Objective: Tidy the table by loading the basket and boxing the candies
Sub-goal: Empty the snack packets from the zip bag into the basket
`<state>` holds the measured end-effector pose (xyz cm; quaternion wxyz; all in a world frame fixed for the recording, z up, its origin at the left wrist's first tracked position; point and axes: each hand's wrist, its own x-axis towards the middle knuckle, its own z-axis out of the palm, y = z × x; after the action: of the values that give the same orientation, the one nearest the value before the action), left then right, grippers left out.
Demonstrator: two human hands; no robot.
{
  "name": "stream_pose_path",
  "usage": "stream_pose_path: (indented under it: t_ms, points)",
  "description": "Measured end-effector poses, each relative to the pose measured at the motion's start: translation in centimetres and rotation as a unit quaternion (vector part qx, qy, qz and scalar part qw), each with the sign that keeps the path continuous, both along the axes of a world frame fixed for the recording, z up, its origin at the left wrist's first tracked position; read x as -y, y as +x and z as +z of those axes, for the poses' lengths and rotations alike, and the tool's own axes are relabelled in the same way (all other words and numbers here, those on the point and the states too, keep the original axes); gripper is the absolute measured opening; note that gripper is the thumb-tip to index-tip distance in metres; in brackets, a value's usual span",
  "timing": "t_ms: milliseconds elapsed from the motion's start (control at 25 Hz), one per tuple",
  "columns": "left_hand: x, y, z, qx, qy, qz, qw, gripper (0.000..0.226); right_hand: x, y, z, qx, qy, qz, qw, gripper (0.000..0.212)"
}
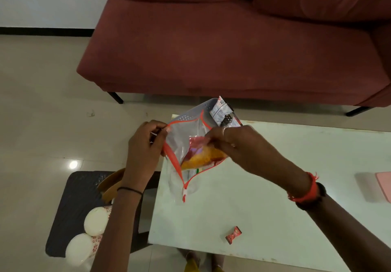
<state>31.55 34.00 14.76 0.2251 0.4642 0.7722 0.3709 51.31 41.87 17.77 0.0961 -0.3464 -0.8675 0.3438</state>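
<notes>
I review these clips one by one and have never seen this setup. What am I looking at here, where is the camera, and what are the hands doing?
There is no machine here. One wide camera is worn on a person's head and looks down at their two bare hands. The left hand pinches the orange-trimmed rim of a clear zip pouch, holding it open. The right hand holds a yellow and red snack packet at the pouch's mouth. A black-and-white packet sticks up behind the pouch. On the pale table lie one red wrapped candy and, at the right edge, a pink object cut off by the frame. A dark stool to the left carries white cups.
</notes>
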Motion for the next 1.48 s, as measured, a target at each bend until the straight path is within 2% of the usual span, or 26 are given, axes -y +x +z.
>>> stream_pose_path:
  t_ms: [80,200,240,320,400,560,680,760,880,1120,1360,1480]
  points:
    - [0.1,-0.6,0.0,-0.003,-0.013,-0.004,1.000,0.023,-1.1,1.0,0.8,-0.127,-0.115,-0.077,0.982,0.018]
    - [0.2,-1.1,-0.1,0.004,-0.013,0.012,1.000,0.020,-3.1,2.3,0.8,-0.338,-0.269,-0.168,0.886,0.013]
    - [0.2,-1.2,-0.2,0.006,-0.010,0.022,1.000,0.021,-4.0,2.9,0.3,-0.378,-0.288,-0.198,0.857,0.012]
    - [0.3,-1.6,-0.4,0.005,-0.005,0.036,0.999,0.022,-6.1,3.8,-1.6,-0.393,-0.276,-0.256,0.839,0.012]
    - [0.4,-2.1,-0.4,0.003,-0.002,0.042,0.999,0.022,-7.9,4.3,-5.0,-0.339,-0.239,-0.319,0.852,0.014]
    - [0.2,-3.0,-0.4,0.001,0.013,0.057,0.998,0.020,-10.3,2.9,-14.3,-0.141,-0.213,-0.409,0.876,0.025]
    - [0.0,-3.7,-0.5,-0.004,0.020,0.047,0.999,0.020,-10.9,1.1,-20.5,0.038,-0.198,-0.390,0.898,0.027]
    - [-0.1,-4.4,-0.6,-0.004,0.023,0.041,0.999,0.018,-11.1,0.0,-23.2,0.096,-0.184,-0.362,0.909,0.028]
    - [0.0,-5.3,-0.9,0.024,0.016,0.038,0.999,0.020,-11.9,-1.1,-25.5,0.127,-0.163,-0.337,0.919,0.030]
    - [0.2,-5.8,-1.5,0.054,0.004,0.050,0.997,0.018,-13.7,-1.5,-27.0,0.170,-0.158,-0.338,0.912,0.030]
    - [0.7,-5.5,-1.5,0.072,-0.001,0.060,0.996,0.016,-14.0,-1.8,-26.6,0.179,-0.130,-0.323,0.920,0.024]
    - [1.1,-5.4,-1.4,0.061,0.002,0.057,0.997,0.017,-14.0,-1.9,-25.6,0.160,-0.116,-0.358,0.913,0.026]
